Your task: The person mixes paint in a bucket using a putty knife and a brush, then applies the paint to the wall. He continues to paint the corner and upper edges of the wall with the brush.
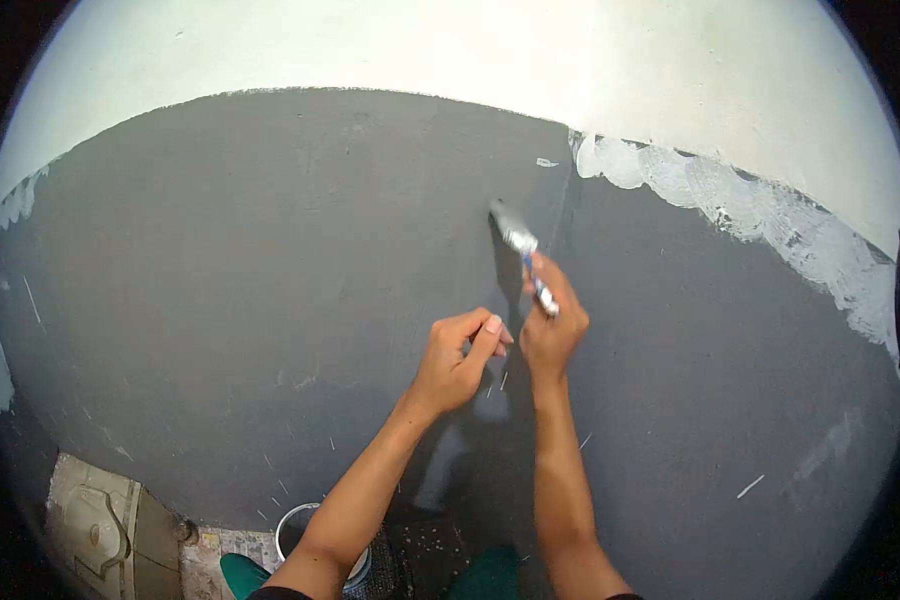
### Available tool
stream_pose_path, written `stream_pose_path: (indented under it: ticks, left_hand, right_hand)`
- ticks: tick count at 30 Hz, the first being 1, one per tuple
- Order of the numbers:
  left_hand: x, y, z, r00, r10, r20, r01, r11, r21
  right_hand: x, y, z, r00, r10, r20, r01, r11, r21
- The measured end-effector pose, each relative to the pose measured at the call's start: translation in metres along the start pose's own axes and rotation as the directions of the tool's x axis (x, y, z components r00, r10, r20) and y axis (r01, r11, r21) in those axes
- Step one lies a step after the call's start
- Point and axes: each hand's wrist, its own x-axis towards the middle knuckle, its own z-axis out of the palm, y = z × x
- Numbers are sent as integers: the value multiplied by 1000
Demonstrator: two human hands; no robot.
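My right hand (555,320) is closed around the handle of a paintbrush (516,232), which tilts up and to the left. Whitish paint covers the brush head, and its bristle end is at or close to the dark grey wall (350,230); contact cannot be told. Just left of it, my left hand (455,355) is curled in front of the wall, thumb against the fingers, with nothing visible in it. Down below, partly hidden by my left forearm, stands a bucket (288,520) with a pale rim.
White wall (370,45) runs above the grey. Scalloped white paint strokes (750,205) follow the border at right, past a wall corner (568,190). A beige box-like object (95,525) stands low left. Green footwear (242,575) shows beside the bucket.
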Motion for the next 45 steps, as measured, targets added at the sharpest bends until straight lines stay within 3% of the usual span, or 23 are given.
stream_pose_path:
  ticks: [2,5,9,12,17,19,20,23,26,28,31,34,37,40,43,45]
  left_hand:
    - [10,1,2,999,36,-12,-36,999,6]
    - [13,7,4,998,58,-4,-59,998,-20]
    - [6,6,2,998,61,16,-61,998,-14]
    - [6,6,2,999,41,8,-40,999,-33]
    - [20,8,3,999,47,12,-47,998,-48]
    - [23,8,3,999,41,20,-40,998,-46]
    - [25,7,3,999,37,23,-36,998,-46]
    - [24,7,3,999,44,21,-43,998,-41]
    - [18,6,6,999,28,20,-27,999,-46]
    - [13,2,9,1000,11,24,-10,998,-68]
    - [10,-5,14,999,21,30,-18,997,-74]
    - [20,-4,16,999,31,44,-29,999,-46]
    - [37,1,21,996,72,60,-70,997,-33]
    - [57,8,27,991,114,65,-111,993,-40]
    - [69,8,30,989,135,66,-132,990,-45]
    - [70,7,32,988,137,68,-134,990,-51]
  right_hand:
    - [21,7,10,997,-71,-36,72,997,24]
    - [7,15,13,999,-34,24,35,999,-40]
    - [-40,5,-8,985,62,163,-47,994,-95]
    - [-31,-1,-19,973,152,173,-143,988,-66]
    - [47,17,4,988,70,138,-51,990,-134]
    - [70,18,13,999,-41,12,40,999,5]
    - [76,18,15,994,-90,-55,93,993,70]
    - [59,22,11,996,-62,-60,62,998,2]
    - [8,22,3,994,91,68,-91,996,-6]
    - [-28,12,-10,982,99,163,-84,992,-99]
    - [-52,3,-27,960,151,236,-131,987,-96]
    - [-22,-3,-37,984,139,108,-130,987,-93]
    - [27,10,-26,999,14,-52,-16,999,-40]
    - [70,29,-8,987,-140,-82,138,990,-34]
    - [84,43,6,972,-191,-133,189,982,-29]
    - [68,46,1,992,-94,-86,89,995,-54]
